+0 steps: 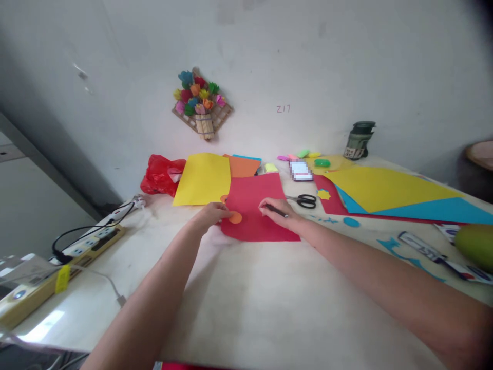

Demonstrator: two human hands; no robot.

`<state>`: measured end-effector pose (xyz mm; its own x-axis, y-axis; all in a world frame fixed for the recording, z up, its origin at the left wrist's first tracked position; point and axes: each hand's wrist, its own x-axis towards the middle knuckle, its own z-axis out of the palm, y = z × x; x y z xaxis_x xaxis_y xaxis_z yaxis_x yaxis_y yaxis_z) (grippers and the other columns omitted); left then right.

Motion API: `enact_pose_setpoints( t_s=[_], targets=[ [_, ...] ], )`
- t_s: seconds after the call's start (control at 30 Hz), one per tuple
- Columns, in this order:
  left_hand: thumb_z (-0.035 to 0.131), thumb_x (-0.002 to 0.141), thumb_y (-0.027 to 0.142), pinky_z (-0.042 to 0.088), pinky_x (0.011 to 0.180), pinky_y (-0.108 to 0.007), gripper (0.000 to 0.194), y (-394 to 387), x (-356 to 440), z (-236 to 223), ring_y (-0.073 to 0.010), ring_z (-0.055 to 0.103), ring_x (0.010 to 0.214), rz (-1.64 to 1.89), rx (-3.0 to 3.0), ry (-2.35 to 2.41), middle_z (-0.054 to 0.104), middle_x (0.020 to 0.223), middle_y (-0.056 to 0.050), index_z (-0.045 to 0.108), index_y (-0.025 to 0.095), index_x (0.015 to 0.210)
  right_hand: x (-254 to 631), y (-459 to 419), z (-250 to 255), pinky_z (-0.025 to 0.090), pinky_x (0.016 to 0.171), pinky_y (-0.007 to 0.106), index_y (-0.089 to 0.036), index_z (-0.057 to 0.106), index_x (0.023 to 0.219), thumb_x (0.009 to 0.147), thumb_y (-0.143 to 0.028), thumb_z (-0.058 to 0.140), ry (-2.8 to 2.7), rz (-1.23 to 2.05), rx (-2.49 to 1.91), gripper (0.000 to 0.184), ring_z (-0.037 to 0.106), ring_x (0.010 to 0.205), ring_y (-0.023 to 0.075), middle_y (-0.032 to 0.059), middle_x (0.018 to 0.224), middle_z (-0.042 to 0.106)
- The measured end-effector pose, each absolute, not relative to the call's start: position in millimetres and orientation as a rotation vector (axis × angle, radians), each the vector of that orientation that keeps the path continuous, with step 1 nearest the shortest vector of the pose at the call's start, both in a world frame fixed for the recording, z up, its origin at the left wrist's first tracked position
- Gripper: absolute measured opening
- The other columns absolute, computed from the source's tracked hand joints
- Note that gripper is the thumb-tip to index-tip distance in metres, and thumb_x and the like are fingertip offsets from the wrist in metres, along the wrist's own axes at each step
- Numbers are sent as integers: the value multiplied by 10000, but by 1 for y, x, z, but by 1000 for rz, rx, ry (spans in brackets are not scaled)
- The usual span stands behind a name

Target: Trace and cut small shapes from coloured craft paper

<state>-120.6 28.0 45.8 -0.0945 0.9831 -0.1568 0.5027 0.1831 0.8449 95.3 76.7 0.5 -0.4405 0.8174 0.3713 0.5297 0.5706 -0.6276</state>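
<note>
A red sheet of paper [256, 191] lies on the table in front of me. An orange paper circle [235, 218] rests near its left edge. My left hand [214, 214] has its fingers closed at that edge, fingertips on the circle's left side; whether they also pinch the red sheet is hard to see. My right hand [280, 211] grips a dark pen [276, 209] over the middle of the sheet. Beside the sheet's right edge lie black-handled scissors [307, 201], blades partly hidden. Another orange piece [224, 199] shows just behind my left hand.
Yellow paper [204, 180] and a red plastic bag [159, 174] lie behind on the left. At right are a phone [301, 170], stacked coloured sheets [393, 187], a blue circle [351, 222], paper scraps and a green bottle [359, 140]. A power strip [87, 245] runs along the left.
</note>
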Motion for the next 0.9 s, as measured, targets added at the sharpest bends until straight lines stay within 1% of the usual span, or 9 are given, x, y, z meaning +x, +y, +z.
enact_pose_setpoints(
  t_s=[0.1,0.2,0.27,0.33,0.4,0.53,0.7,0.83,0.9],
  targets=[
    [655,502,308,297,430,-227,220,30,-112,43,-108,428,472,798,1405,1735,454,501,22,492,165,543,98,77,0,394,607,214,-218,574,766,749,-302,456,-2092,675,-1090,146,570,654,111,-38,650,629],
    [646,510,276,266,395,-219,196,33,-103,33,-85,376,424,819,1442,1750,424,460,30,489,159,523,98,80,-2,383,572,206,-227,573,745,748,-356,455,-2047,682,-1163,175,564,630,109,-46,618,621],
    [643,522,282,278,393,-214,200,35,-98,24,-81,379,427,866,1449,1717,439,471,27,485,161,536,98,83,-2,370,550,206,-239,576,733,749,-402,445,-2019,642,-1234,210,559,620,111,-49,607,621],
    [644,538,311,324,422,-214,226,37,-93,15,-90,425,464,935,1422,1658,470,504,18,473,163,554,98,85,1,357,536,210,-245,577,728,753,-423,433,-1984,593,-1307,229,556,612,116,-45,604,624],
    [614,584,347,356,460,-220,235,40,-90,6,-97,451,493,1015,1434,1652,484,528,15,466,165,575,97,84,3,350,533,216,-244,576,750,761,-400,425,-1956,525,-1340,217,554,611,122,-32,633,633],
    [545,660,353,367,533,-243,209,45,-83,-5,-122,467,564,1074,1733,1888,485,548,12,480,176,569,94,74,-1,324,530,232,-247,578,859,765,-319,420,-1967,290,-1340,197,550,645,142,-1,735,643],
    [514,697,313,373,569,-256,155,46,-77,-4,-139,486,577,1045,1937,1946,514,563,-1,514,184,610,90,62,-14,304,540,249,-231,587,894,774,-267,386,-2045,12,-1337,237,532,704,176,31,723,624],
    [498,717,269,381,577,-257,127,49,-78,-4,-146,501,582,1018,2019,2005,539,585,-21,537,176,640,88,62,-16,336,573,248,-234,579,927,757,-282,426,-2090,-22,-1267,233,526,742,179,30,742,622],
    [493,724,246,388,591,-256,118,54,-81,-6,-150,514,604,992,2069,2041,556,611,-28,547,172,650,87,64,-16,360,594,249,-233,576,942,729,-299,472,-2095,45,-1243,246,535,763,186,34,751,621]
  ],
)
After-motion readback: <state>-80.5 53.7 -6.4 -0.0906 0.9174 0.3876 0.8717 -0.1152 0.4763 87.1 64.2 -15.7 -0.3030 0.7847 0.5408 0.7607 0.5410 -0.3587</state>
